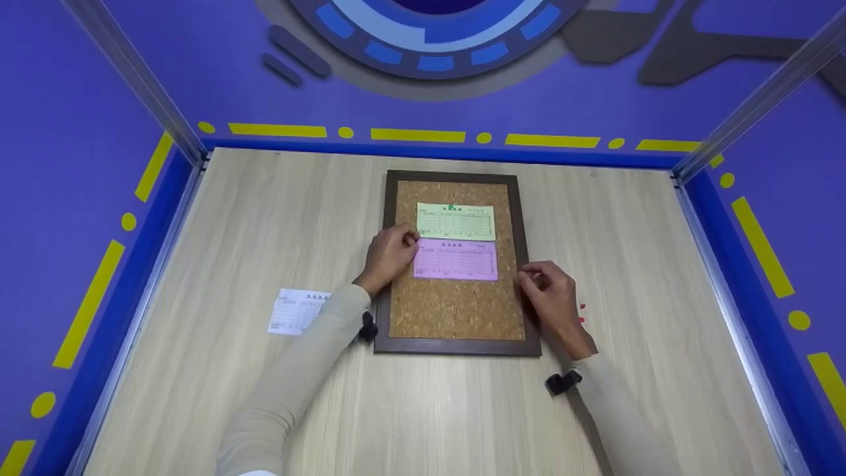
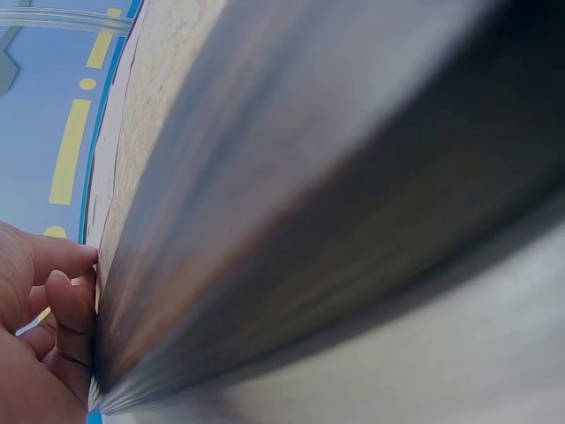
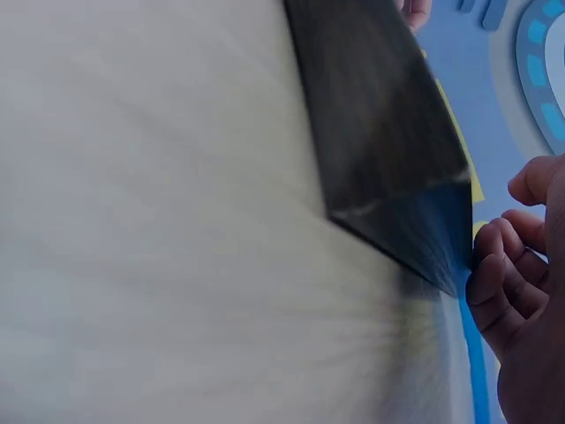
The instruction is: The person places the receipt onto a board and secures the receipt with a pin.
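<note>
A pink printed slip (image 1: pixel 456 260) lies on the cork board (image 1: pixel 456 311), just below a pale green slip (image 1: pixel 456 222) with a green pushpin (image 1: pixel 451 207) at its top edge. My left hand (image 1: pixel 391 254) reaches over the board's left side and pinches the pink slip near its upper left corner. In the left wrist view the left hand's fingertips (image 2: pixel 93 256) meet the board's surface. Beside the board's right frame is my right hand (image 1: pixel 550 294), fingers loosely bent. The right wrist view shows its bent fingers (image 3: pixel 499 274) near the frame, with nothing visible between them.
The dark wooden frame (image 1: pixel 456 346) surrounds the cork. A white printed slip (image 1: pixel 297 311) lies left of the board, partly under my left sleeve (image 1: pixel 317 344). Small red pieces (image 1: pixel 582 306) lie on the table (image 1: pixel 634 277) behind my right hand. Blue panels (image 1: pixel 423 112) enclose the table.
</note>
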Available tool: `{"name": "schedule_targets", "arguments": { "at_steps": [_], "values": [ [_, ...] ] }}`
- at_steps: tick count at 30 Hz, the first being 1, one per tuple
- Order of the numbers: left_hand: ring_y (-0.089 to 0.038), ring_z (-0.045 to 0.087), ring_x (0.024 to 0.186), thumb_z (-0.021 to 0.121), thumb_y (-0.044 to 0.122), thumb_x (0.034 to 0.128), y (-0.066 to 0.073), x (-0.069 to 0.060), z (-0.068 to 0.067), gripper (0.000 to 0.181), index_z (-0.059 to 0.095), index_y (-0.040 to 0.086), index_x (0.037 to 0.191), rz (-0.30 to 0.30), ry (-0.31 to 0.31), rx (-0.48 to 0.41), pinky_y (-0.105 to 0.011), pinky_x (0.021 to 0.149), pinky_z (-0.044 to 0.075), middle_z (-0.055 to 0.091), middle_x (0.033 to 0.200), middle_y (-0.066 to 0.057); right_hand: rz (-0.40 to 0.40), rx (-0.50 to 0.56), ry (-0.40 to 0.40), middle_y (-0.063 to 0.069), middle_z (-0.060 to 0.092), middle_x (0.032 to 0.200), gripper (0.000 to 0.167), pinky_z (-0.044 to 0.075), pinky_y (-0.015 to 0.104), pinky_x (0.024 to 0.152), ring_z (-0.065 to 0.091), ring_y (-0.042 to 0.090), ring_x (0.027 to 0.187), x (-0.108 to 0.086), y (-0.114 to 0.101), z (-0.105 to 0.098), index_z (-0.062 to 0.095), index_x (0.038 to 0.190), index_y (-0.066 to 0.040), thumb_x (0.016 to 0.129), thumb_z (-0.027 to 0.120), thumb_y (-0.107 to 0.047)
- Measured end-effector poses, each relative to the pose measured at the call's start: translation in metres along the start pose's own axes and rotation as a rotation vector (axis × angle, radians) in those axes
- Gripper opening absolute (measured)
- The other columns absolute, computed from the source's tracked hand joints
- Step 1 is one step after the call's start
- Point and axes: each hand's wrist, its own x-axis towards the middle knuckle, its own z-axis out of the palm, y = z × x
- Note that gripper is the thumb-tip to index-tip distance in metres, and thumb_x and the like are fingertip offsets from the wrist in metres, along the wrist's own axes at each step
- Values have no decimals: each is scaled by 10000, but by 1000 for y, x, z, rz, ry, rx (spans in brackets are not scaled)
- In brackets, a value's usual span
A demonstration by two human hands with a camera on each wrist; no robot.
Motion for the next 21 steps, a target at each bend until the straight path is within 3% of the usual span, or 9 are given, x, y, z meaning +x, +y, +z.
{"name": "schedule_targets", "arguments": {
  "at_steps": [8,14,21],
  "values": [
    [-205,673,882,710,-37,963,-2,0,0,166,783,31,1095,10,-6,-3,-349,779,525,761,973,-80,-23,51,8,67,735,997,161,441,149,572,595,166,680,-1,10,-3,808,1152,-47,997,799,-5],
    [-218,679,898,711,-18,979,-2,-1,0,119,784,37,1055,5,-20,6,-362,793,536,759,982,-86,9,62,28,181,732,1042,186,437,134,620,603,193,727,-1,16,-2,787,1158,48,974,788,70],
    [-229,686,890,696,-12,993,1,-1,-1,113,795,22,1034,-2,-23,25,-399,812,564,770,979,-94,36,137,25,291,712,1064,189,451,153,638,612,168,748,-3,-7,-6,737,1157,162,973,751,120]
  ]
}}
